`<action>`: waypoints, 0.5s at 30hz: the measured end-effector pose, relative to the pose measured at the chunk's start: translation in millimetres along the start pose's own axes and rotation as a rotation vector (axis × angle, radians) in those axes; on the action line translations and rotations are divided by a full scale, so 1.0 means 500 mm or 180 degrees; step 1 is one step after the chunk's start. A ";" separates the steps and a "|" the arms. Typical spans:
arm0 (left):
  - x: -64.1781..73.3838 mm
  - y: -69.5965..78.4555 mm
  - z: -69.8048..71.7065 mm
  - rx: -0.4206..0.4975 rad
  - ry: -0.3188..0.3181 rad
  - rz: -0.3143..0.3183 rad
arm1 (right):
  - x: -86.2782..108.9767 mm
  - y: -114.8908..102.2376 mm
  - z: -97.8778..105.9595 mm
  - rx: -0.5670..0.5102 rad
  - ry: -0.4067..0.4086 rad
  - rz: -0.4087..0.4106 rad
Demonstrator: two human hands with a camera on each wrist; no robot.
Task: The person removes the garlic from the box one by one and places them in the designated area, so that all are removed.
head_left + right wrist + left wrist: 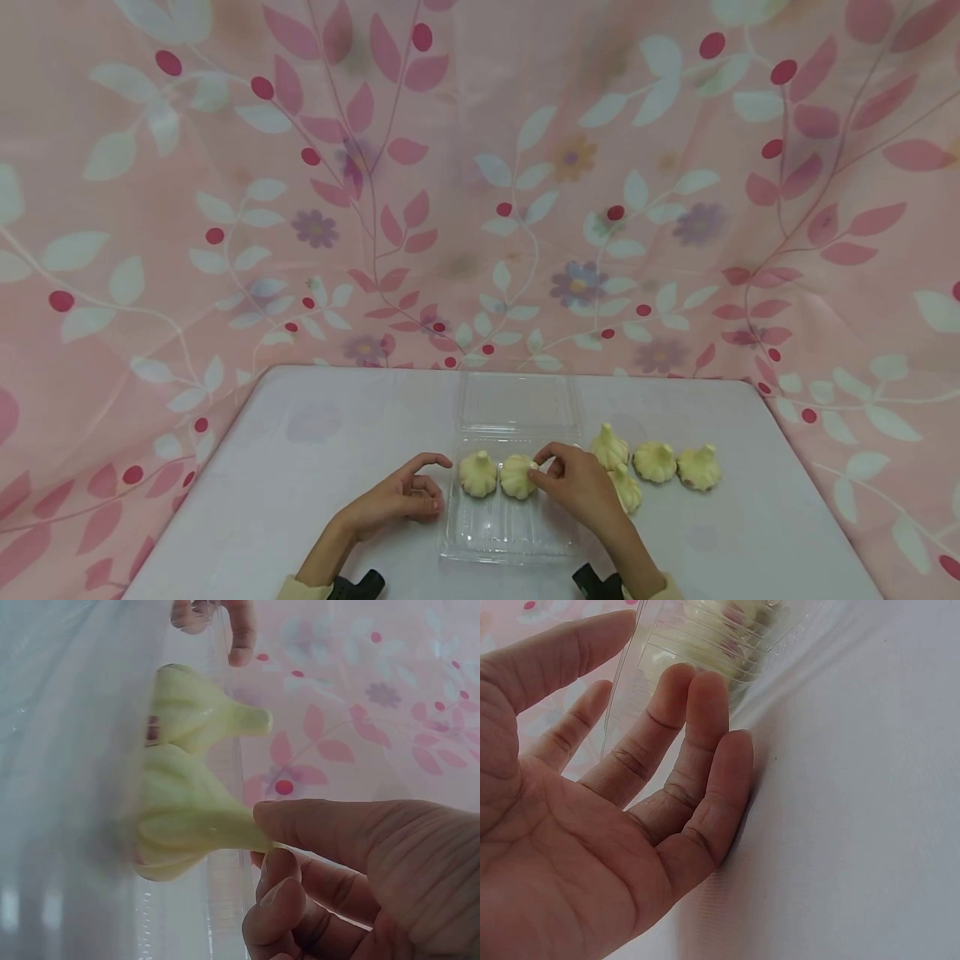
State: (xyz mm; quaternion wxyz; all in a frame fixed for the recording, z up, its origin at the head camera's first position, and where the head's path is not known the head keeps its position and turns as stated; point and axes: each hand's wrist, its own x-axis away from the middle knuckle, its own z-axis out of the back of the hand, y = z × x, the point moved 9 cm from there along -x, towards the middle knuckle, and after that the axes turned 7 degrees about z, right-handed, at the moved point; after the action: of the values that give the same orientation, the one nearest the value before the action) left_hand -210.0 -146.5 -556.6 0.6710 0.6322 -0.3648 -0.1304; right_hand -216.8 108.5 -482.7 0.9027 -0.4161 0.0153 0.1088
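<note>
A clear plastic clamshell box [510,533] lies with its lid [517,402] folded back. Two pale yellow garlic bulbs sit side by side in its far part, a left bulb [477,475] and a right bulb [517,477]. My right hand [581,485] pinches the stem of the right bulb [187,817] between thumb and fingers, as the right wrist view shows. Beside the box's left wall is my left hand [393,498], fingers loosely bent and holding nothing; in the left wrist view its fingertips [707,697] overlap the box's side.
Several more garlic bulbs [655,461] rest on the white table [300,467] to the right of the box, two of them partly behind my right hand. A pink floral cloth [457,208] hangs along the table's far edge.
</note>
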 end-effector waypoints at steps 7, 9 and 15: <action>0.001 0.003 -0.002 0.0016 0.0004 -0.0014 | 0.001 -0.001 0.006 -0.0013 0.0064 -0.0014; 0.002 0.005 -0.004 0.0025 0.0000 -0.0021 | 0.002 -0.002 0.007 0.0001 0.0069 -0.0016; 0.003 0.006 -0.006 0.0020 -0.0023 -0.0039 | 0.004 -0.003 0.010 -0.0009 0.0083 -0.0004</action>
State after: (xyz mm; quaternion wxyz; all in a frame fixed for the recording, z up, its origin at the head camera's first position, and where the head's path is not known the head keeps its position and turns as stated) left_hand -207.8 -144.6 -553.4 0.6669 0.6360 -0.3638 -0.1357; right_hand -215.0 111.7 -478.7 0.9019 -0.4187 0.0267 0.1028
